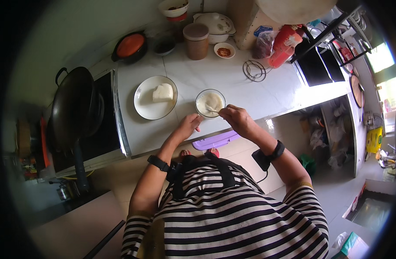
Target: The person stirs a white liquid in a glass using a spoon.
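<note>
A clear glass bowl (210,92) with a frothy, cream-coloured liquid (212,100) stands on the countertop near its front edge. In my right hand (238,118) is the handle of a thin metal utensil (213,111), perhaps a spoon, whose lower end dips into the liquid. My left hand (188,125) holds the bowl at its near left rim, fingers bent. To the left of the bowl, a white plate (142,102) carries a thick white block (163,93), which looks like tofu.
A large wok (73,103) sits on the stove at left. Along the back are a lidded brown container (196,43), a white lidded pot (214,26) and a small bowl of red spice (224,50). A wire stand (254,70) lies at right. The counter edge (266,117) runs before me.
</note>
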Motion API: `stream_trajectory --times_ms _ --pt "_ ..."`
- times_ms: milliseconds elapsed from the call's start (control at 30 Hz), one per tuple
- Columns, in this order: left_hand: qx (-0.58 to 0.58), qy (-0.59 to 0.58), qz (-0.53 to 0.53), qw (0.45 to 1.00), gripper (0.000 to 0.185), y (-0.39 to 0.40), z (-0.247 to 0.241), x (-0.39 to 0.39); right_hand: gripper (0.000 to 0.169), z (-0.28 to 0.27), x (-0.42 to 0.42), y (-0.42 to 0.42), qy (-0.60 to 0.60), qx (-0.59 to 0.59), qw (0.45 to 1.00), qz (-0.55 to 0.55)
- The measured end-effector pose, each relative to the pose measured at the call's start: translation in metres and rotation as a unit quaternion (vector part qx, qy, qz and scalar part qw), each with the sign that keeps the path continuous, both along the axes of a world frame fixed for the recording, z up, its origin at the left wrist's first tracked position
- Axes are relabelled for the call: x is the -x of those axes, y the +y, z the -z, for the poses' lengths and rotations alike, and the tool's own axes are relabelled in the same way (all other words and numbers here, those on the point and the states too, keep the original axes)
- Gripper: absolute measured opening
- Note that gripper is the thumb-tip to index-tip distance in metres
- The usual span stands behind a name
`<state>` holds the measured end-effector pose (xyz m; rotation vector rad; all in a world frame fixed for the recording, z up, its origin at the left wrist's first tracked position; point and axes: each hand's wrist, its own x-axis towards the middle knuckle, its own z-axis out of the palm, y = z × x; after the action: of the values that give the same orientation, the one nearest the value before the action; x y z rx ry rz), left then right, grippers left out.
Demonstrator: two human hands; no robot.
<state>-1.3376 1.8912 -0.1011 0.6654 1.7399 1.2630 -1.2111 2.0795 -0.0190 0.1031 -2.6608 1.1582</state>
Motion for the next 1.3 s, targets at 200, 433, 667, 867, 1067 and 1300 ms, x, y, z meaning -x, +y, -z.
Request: stream_trajectory --times_ms 200,433,667,867,1067,1300 --pt "0.014 0.0 0.006 1.0 0.033 -0.001 0.003 0.001 0.016 0.003 0.012 0.001 0.046 -0.036 0.997 0.041" --pt "-0.015 0.013 0.019 1.0 0.037 -0.003 0.016 0.003 0.012 -0.001 -0.006 0.002 0.007 -0.088 0.996 0.024" --pt "-0.01 0.032 0.005 0.999 0.033 0.001 0.002 0.0 0.012 -0.001 0.007 -0.008 0.041 -0.067 0.996 0.028" --pt "0.004 0.027 0.001 1.0 0.034 -0.001 0.002 0.0 0.014 0.001 0.006 0.002 0.046 -0.134 0.989 0.027" --pt "-0.009 0.004 0.01 1.0 0.035 0.0 -0.001 0.0 0.014 -0.012 -0.009 -0.007 -0.005 -0.08 0.997 0.004" --pt "0.014 0.013 0.006 1.0 0.037 -0.001 -0.002 -0.001 0.013 0.003 0.006 -0.004 0.042 -0.146 0.988 0.026"
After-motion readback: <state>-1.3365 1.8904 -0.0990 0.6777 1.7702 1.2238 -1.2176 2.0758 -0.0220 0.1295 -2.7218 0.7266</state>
